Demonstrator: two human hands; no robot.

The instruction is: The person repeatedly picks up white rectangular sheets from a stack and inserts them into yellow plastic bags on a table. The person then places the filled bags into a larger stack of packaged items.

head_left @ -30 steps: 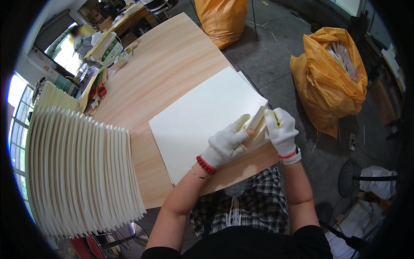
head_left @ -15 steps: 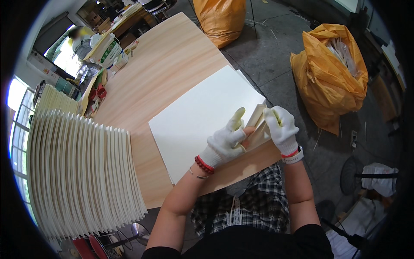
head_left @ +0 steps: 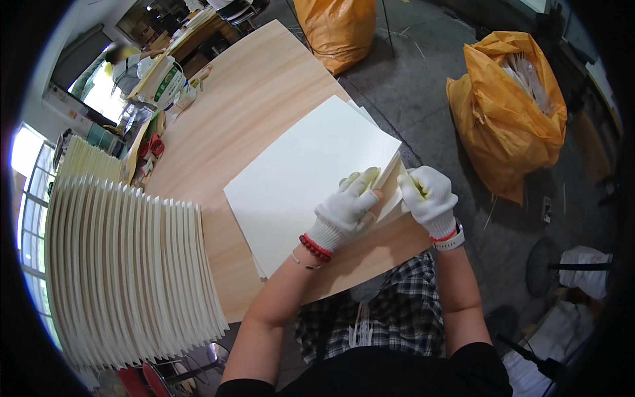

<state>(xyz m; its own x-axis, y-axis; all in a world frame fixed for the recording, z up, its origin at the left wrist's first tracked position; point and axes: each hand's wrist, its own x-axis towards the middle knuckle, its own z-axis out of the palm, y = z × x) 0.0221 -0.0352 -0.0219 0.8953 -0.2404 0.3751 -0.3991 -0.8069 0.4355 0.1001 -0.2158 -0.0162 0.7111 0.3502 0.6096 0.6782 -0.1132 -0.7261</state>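
Observation:
A large white sheet (head_left: 297,159) lies on top of other sheets, slanted across the wood-patterned table. My left hand (head_left: 345,210), in a white knit glove with some fingertips bare, grips the sheet's right edge. Its fingers lie over the top and the edge is slightly raised. Pale layers (head_left: 390,187) show below that edge, between my hands. My right hand (head_left: 428,197), also gloved, is closed in a pinch beside these layers, past the sheet's right edge. What sits between its fingertips is hidden by the glove.
A tall row of pale, closely set boards (head_left: 129,271) stands at the left. The wood-patterned table (head_left: 245,86) stretches away. Orange sacks (head_left: 506,119) stand on the floor to the right and beyond. A white tub (head_left: 170,86) and red tape rolls (head_left: 155,144) sit at the far left edge.
The raised right edge of the sheet has come down, and my left fingers have folded from spread to lying over it. My right hand has shifted slightly and stays closed.

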